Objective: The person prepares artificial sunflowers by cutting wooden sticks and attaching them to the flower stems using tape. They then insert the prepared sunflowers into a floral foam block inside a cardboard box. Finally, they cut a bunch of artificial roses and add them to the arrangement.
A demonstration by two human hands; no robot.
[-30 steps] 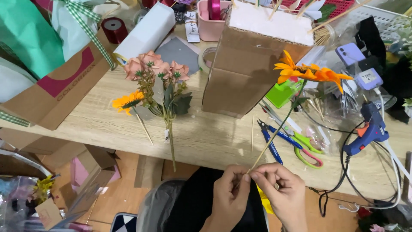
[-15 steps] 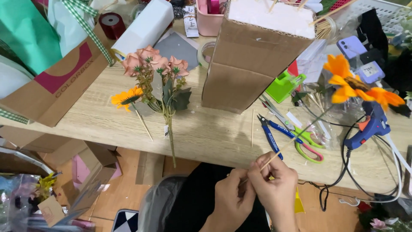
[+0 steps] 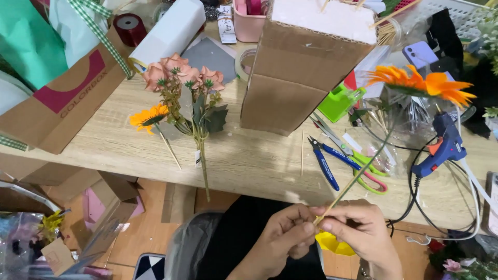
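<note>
Both hands meet at the table's near edge and pinch the lower end of a thin stick that carries an orange artificial flower. My left hand holds the stick's tip with thumb and fingers. My right hand grips it just above. The stem slants up to the right, over the pliers, to the bloom near the glue gun. A bunch of pink artificial roses and a small sunflower on a stick lie on the table at the left.
A tall cardboard box stands mid-table. Blue-handled pliers and green-handled scissors lie right of centre, a blue glue gun with cables further right. A brown paper bag lies at the left, a white roll behind.
The orange flower has swung to the right, from beside the cardboard box to above the glue gun. Both hands stay on the stick's lower end.
</note>
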